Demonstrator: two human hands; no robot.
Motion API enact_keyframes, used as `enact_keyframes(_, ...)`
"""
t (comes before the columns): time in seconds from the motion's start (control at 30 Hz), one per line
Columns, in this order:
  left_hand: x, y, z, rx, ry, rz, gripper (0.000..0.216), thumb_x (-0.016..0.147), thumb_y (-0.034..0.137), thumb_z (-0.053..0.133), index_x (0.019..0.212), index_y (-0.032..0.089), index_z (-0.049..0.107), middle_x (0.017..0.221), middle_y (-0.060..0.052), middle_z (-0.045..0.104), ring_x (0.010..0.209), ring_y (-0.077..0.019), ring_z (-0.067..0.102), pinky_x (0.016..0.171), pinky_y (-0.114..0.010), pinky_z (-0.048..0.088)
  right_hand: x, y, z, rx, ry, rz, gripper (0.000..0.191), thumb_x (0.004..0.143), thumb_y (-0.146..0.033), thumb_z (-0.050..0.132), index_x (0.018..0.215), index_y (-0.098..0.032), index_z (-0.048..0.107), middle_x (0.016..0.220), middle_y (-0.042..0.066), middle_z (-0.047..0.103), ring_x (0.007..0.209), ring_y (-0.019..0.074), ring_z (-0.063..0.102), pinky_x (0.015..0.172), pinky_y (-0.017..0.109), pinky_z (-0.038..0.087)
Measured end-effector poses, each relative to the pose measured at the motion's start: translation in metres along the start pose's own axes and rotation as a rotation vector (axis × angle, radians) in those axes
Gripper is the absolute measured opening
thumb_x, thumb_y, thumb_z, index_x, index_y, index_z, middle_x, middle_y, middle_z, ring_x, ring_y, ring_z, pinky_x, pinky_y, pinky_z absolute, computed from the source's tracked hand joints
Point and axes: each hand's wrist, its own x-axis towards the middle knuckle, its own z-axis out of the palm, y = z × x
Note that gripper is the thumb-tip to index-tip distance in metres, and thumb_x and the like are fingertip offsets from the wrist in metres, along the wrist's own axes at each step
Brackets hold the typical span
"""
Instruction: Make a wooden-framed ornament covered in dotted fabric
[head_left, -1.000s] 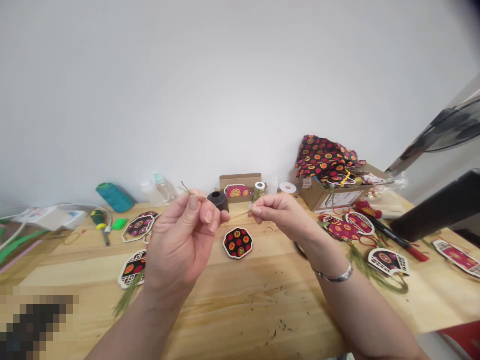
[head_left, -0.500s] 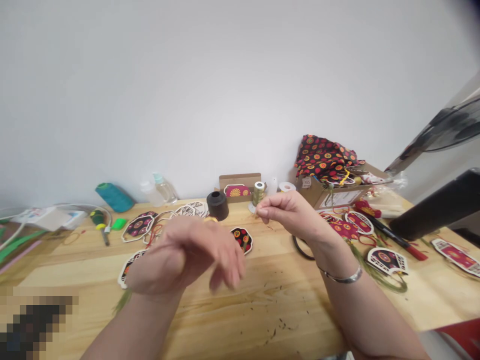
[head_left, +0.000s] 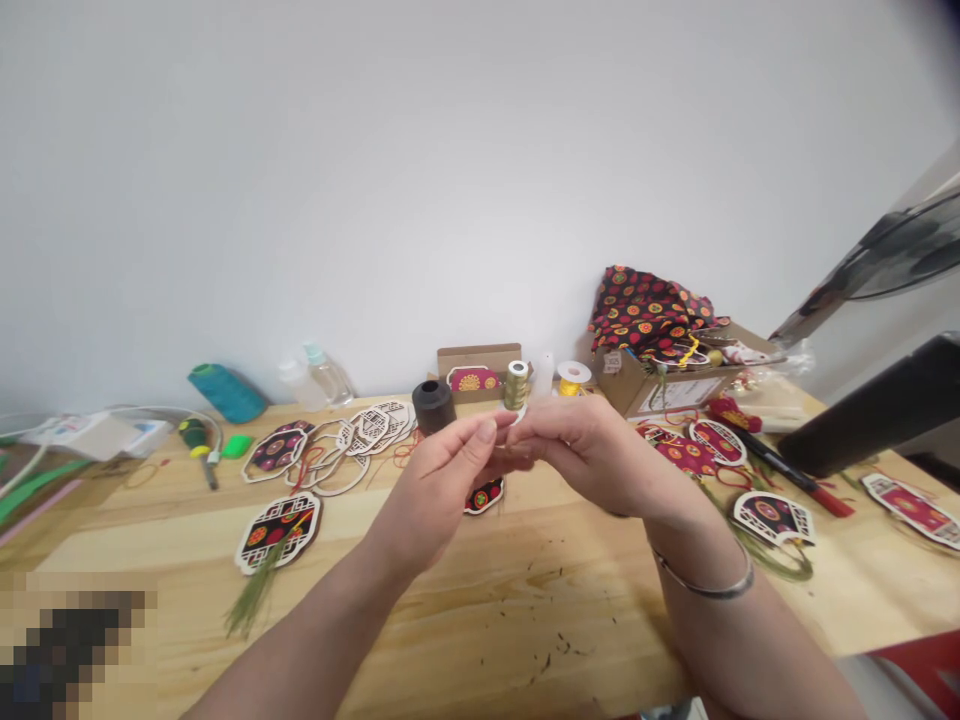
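My left hand [head_left: 439, 485] and my right hand [head_left: 592, 450] meet fingertip to fingertip above the wooden table [head_left: 480, 610]. Both pinch a thin thread [head_left: 513, 441] that barely shows between the fingers. My right wrist wears a silver bangle [head_left: 709, 588]. Just below the hands lies a small black fabric piece with red and yellow dots [head_left: 484, 495], partly hidden by my left hand. Behind the fingertips stand a black spool [head_left: 433, 406] and a gold thread spool [head_left: 516, 384].
Left: white cut-out frames [head_left: 364, 435], a fabric ornament with a green tassel [head_left: 277, 522], a screwdriver [head_left: 199, 445], a teal spool [head_left: 227, 392], bottles [head_left: 319, 375]. Right: a cardboard box of dotted fabric [head_left: 660, 385], several ornaments [head_left: 772, 518], a red pen [head_left: 795, 480], a fan [head_left: 877, 260].
My left hand let go of the thread, dropped toward the table, then rose again to meet my right fingertips. My right hand shifted slightly right and lower.
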Motion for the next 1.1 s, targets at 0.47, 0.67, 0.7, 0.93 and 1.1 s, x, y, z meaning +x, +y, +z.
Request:
enact_keyframes(0.47,0.001,-0.010,-0.004,0.157,-0.063,-0.062,0.024,0.091,0.036,0.061,0.105,0.019,0.070,0.063,0.004,0.044,0.053,-0.0070,0.032,0.049,-0.022,0.024,-0.002,0.002,0.001,-0.284,-0.004,0.021,0.030,0.095,-0.012,0.047,0.070,-0.014,0.062,0.066,0.002,0.060,0.063,0.0109,0.047,0.060,0.026,0.031)
enact_keyframes(0.67,0.001,-0.012,-0.003,0.210,-0.027,-0.066,0.024,0.091,0.036,0.060,0.105,0.020,0.070,0.063,0.004,0.045,0.054,-0.0078,0.035,0.049,-0.022,0.025,-0.001,0.001,0.001,-0.354,-0.036,0.017,0.028,0.095,-0.012,0.047,0.073,-0.015,0.064,0.070,0.003,0.062,0.065,0.0121,0.049,0.061,0.027,0.033)
enact_keyframes(0.7,0.001,-0.012,-0.004,0.200,-0.023,-0.065,0.024,0.090,0.037,0.060,0.104,0.020,0.070,0.063,0.004,0.045,0.054,-0.0079,0.034,0.049,-0.022,0.025,-0.002,0.002,0.001,-0.358,-0.037,0.016,0.028,0.095,-0.012,0.047,0.074,-0.014,0.064,0.071,0.003,0.062,0.066,0.0124,0.050,0.062,0.027,0.034)
enact_keyframes(0.93,0.001,-0.013,-0.004,0.176,-0.010,-0.049,0.024,0.089,0.036,0.061,0.104,0.018,0.070,0.062,0.003,0.047,0.052,-0.0076,0.036,0.047,-0.021,0.026,-0.002,0.004,-0.002,-0.299,0.052,0.028,0.025,0.096,-0.016,0.050,0.079,-0.015,0.068,0.074,0.004,0.065,0.070,0.0133,0.056,0.065,0.026,0.039)
enact_keyframes(1.1,0.000,-0.011,-0.003,0.209,0.029,-0.068,0.020,0.089,0.036,0.062,0.095,0.018,0.069,0.062,0.004,0.051,0.051,-0.0064,0.040,0.046,-0.019,0.028,-0.001,0.008,-0.004,-0.303,0.089,0.006,0.023,0.095,-0.013,0.051,0.081,-0.014,0.069,0.076,0.005,0.068,0.071,0.0137,0.059,0.067,0.026,0.043)
